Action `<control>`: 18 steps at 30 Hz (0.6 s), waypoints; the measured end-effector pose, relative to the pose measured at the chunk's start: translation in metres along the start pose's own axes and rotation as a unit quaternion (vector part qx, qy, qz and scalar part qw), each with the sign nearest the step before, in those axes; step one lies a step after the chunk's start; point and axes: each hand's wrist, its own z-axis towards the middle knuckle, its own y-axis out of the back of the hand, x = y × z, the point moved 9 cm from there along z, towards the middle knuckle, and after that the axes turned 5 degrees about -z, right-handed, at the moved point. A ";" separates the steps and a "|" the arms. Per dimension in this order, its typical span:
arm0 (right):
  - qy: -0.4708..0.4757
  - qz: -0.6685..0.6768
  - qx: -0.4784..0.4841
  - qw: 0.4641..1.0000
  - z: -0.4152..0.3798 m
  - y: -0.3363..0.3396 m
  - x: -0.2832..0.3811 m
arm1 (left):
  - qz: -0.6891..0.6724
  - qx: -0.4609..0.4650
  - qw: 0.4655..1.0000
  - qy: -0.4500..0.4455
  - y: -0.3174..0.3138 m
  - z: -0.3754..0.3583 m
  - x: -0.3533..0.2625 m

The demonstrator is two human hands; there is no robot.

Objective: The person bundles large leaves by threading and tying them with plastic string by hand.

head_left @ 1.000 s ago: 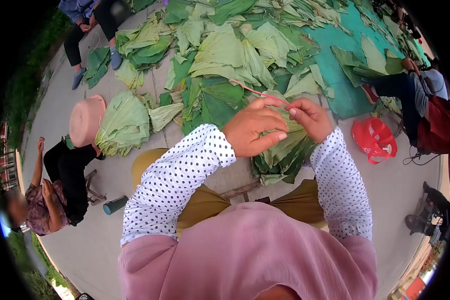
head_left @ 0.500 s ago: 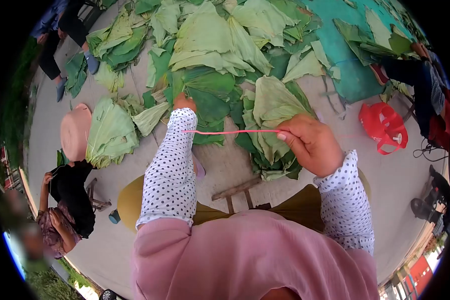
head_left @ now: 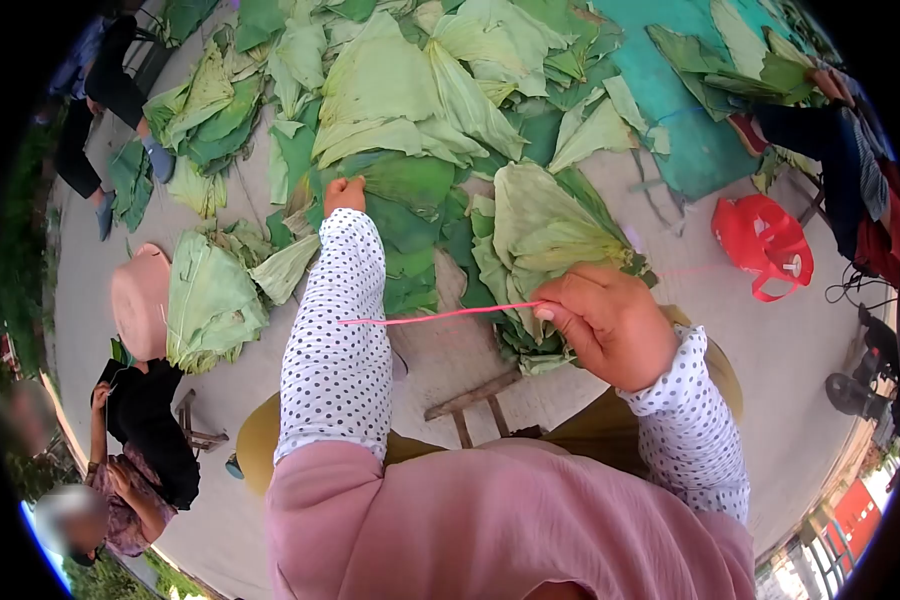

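My right hand (head_left: 610, 325) is closed, pinching one end of a thin pink string (head_left: 440, 315) between thumb and forefinger. The string stretches left, and its free end lies over my left sleeve. My left hand (head_left: 345, 193) reaches forward with fingers closed at the edge of a dark green lotus leaf (head_left: 405, 185) on the pile; the fingertips are partly hidden. Just beyond my right hand is a stack of paler folded lotus leaves (head_left: 535, 220). A large pale leaf (head_left: 380, 85) lies on the pile ahead of my left hand.
Leaf stacks (head_left: 215, 290) lie on the concrete at left, beside a pink basin (head_left: 140, 300). A red bag (head_left: 760, 245) stands at right, near a green sheet (head_left: 705, 150). A wooden stool (head_left: 475, 395) is between my legs. Other people sit at left and right.
My right hand has come lower and slightly left, and the pink string now slopes down to its free end. The whole view has shifted a little. My left hand remains at the leaf pile.
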 end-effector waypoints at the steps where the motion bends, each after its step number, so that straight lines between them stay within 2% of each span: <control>1: 0.007 0.002 -0.008 1.000 0.001 0.003 0.000 | 0.002 -0.003 1.000 -0.011 0.006 -0.007 -0.018; 3: 0.010 0.004 -0.022 1.000 0.003 0.007 0.000 | -0.164 0.069 0.983 -0.048 0.007 -0.024 -0.057; 7: 0.025 0.013 -0.042 0.999 -0.014 0.022 0.020 | -0.136 0.052 0.984 -0.098 0.051 -0.095 -0.158; 9: 0.005 0.021 -0.033 0.999 -0.005 0.016 0.003 | -0.144 0.067 0.979 -0.125 0.058 -0.114 -0.194; 12: 0.019 0.021 -0.052 0.998 -0.004 0.023 0.006 | -0.118 0.132 0.968 -0.176 0.076 -0.191 -0.271; 13: 0.029 0.023 -0.058 0.998 -0.008 0.025 0.012 | -0.116 0.127 0.967 -0.187 0.090 -0.203 -0.279; 15: 0.003 0.029 -0.089 0.996 -0.021 0.031 0.008 | -0.145 0.243 0.943 -0.173 0.082 -0.229 -0.276; 18: 0.011 0.006 -0.080 0.997 -0.017 0.032 0.010 | -0.152 0.240 0.941 -0.185 0.081 -0.253 -0.273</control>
